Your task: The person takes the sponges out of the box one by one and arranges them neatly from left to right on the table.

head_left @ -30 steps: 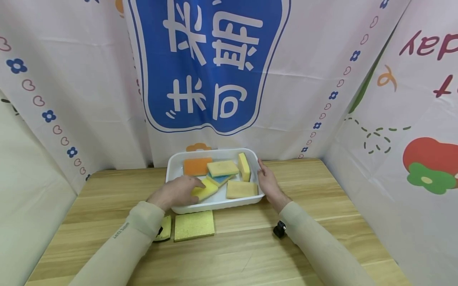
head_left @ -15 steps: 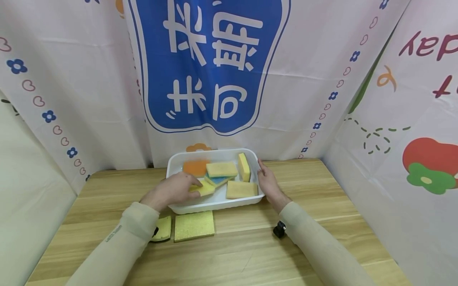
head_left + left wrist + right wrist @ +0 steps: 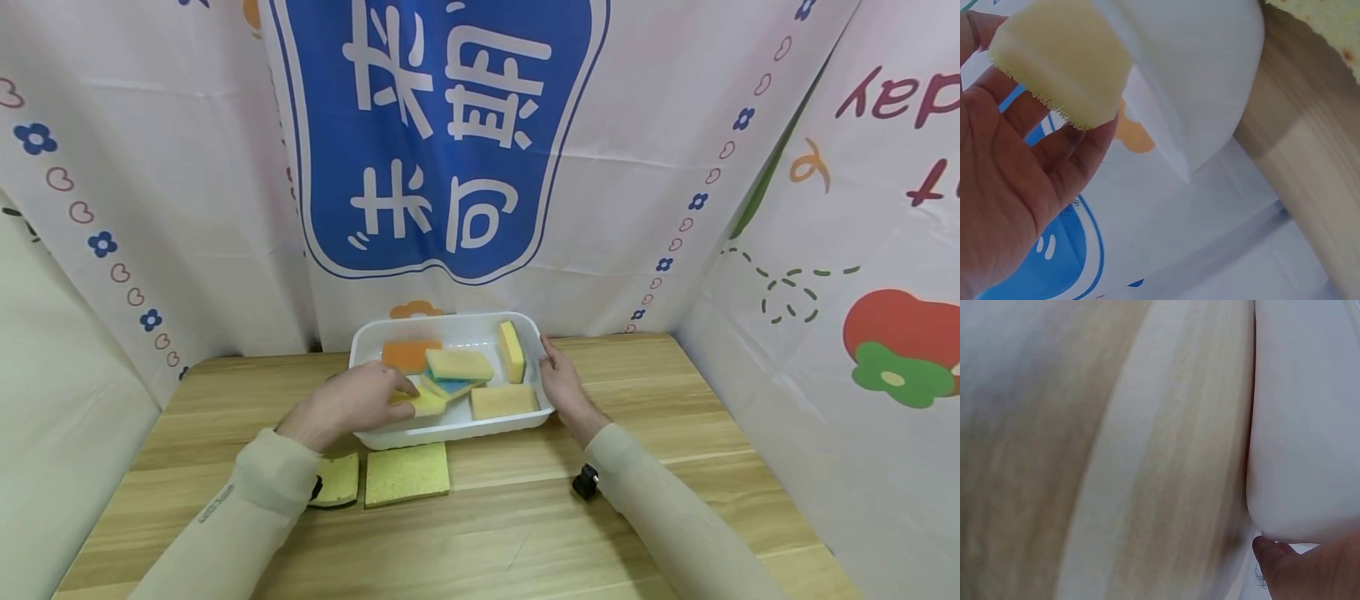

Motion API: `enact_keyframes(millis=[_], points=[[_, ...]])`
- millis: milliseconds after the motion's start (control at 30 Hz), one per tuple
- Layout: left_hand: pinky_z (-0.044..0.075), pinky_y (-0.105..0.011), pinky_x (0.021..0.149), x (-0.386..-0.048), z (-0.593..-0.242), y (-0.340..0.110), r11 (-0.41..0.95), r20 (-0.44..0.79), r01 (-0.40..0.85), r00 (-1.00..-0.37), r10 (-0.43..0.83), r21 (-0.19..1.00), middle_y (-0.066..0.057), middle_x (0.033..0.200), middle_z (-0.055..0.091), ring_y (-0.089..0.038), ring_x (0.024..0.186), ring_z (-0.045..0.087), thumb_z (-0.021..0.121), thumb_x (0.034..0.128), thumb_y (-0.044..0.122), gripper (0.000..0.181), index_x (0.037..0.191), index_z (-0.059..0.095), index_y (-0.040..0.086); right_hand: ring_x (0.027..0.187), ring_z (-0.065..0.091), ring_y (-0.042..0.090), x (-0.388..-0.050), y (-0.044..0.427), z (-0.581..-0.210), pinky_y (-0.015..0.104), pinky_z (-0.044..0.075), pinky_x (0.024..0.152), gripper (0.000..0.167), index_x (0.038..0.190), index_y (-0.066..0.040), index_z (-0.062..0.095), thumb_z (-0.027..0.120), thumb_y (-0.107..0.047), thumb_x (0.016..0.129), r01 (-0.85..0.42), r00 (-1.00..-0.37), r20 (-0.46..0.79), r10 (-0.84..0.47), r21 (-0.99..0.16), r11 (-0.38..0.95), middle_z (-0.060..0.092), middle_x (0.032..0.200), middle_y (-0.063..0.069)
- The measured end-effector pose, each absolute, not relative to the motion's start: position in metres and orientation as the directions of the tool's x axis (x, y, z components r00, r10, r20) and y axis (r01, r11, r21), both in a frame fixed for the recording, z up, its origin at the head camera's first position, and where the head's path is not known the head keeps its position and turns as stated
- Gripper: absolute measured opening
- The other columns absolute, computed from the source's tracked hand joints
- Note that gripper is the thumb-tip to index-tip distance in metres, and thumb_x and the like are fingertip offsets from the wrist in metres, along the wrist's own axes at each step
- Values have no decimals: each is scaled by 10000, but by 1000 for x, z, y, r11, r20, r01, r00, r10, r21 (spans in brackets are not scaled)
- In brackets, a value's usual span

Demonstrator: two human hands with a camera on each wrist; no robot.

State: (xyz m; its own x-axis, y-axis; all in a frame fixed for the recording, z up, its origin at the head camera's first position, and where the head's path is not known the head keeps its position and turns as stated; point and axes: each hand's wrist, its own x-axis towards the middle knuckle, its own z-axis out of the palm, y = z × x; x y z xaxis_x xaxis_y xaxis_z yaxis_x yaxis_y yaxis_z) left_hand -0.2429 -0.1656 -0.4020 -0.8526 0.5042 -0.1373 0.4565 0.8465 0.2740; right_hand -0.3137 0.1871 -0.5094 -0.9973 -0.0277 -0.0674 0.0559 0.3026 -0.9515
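Observation:
My left hand [image 3: 356,404] reaches over the left side of a white plastic tray [image 3: 457,431]. It grips a yellow sponge [image 3: 431,404] between thumb and fingers; in the left wrist view the curled fingers lie along the edge of this sponge [image 3: 1063,62]. Against the tray's right wall my right hand [image 3: 564,387] holds the side, with fingertips [image 3: 1266,547] at its corner in the right wrist view. Inside the tray lie an orange sponge [image 3: 411,356], a pale yellow sponge [image 3: 459,365] on a blue-and-yellow one [image 3: 448,387], a beige sponge [image 3: 504,402] and an upright yellow sponge [image 3: 512,352].
Two yellow-green sponges lie on the wooden table [image 3: 487,533] before the tray: a flat one [image 3: 407,474] and a curved, dark-edged one [image 3: 337,482], partly behind the left wrist. A small black device [image 3: 586,482] sits by the right cuff. Printed cloth [image 3: 600,208] hangs behind.
My left hand has drawn the yellow sponge to the left. The stacked sponges have slid slightly left, and the orange sponge has shifted a little. My right hand stays at the tray's side.

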Motion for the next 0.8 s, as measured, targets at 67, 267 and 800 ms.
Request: enact_keyframes(millis=[67,267,800], points=[[664,-572,1150,-241,-400,-166,849,-144,456,-852,503,266,-126,1441,847,-229,1137,757,797,1056,327,398,1385,864,114,1852,167,400,-314,187,-510,596,174,1509,625,1882,-121,215,332,-155,1269,57,-997,-69,-27,-951,305,163,1986,126],[638,-370,762,-236,-394,-169,867,-156,422,-869,470,264,-75,1292,864,-136,793,647,794,1042,304,414,1394,856,95,1852,167,402,-315,187,-510,600,171,1511,624,1883,-129,218,330,-158,1269,61,-997,-72,-23,-948,312,170,1984,131],[471,-276,637,-227,-374,-171,878,-123,403,-888,444,260,-58,1225,861,-106,690,573,760,1051,308,401,1388,861,115,1855,163,384,-312,186,-508,588,176,1511,623,1884,-139,219,337,-159,1272,67,-997,-76,-18,-951,303,165,1987,110]])
